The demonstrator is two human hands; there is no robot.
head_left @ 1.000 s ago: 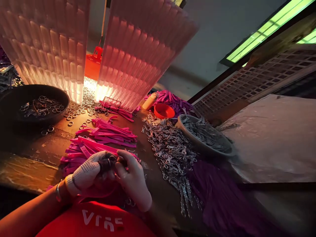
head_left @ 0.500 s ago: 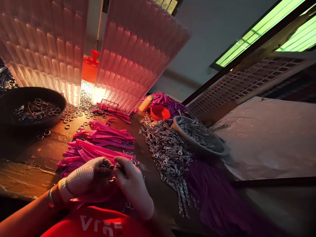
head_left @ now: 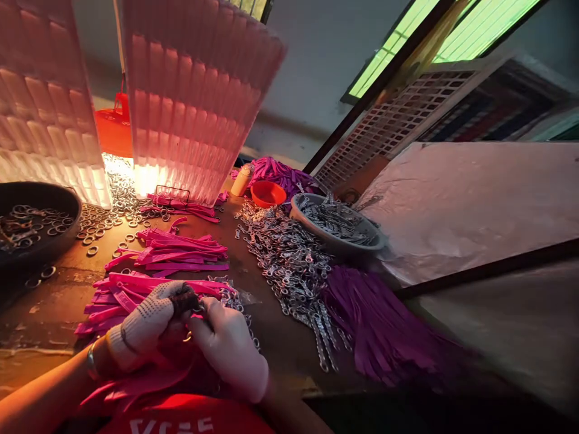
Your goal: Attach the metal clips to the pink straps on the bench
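While my left hand (head_left: 147, 322) and right hand (head_left: 228, 346) pinch one small ring (head_left: 187, 336) and a pink strap (head_left: 136, 386) together, this piece looks unfinished. A pile of pink straps (head_left: 181, 250) lies just beyond on the table (head_left: 54, 301), and many metal clips (head_left: 289, 265) wait at the right, so much is left, I judge.

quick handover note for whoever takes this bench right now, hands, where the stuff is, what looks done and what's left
Left hand, in a dotted knit glove, and right hand, in a pale glove, meet at the near table edge, pinching a small ring and a pink strap; the exact grip is hidden.
Pink straps lie in two piles just beyond the hands.
Loose rings sit by the lamp and in the dark bowl at left.
Metal clasps are heaped to the right, more in the grey bowl.
Purple straps with clasps attached lie at right, apparently finished.
The pink piles appear unfinished.
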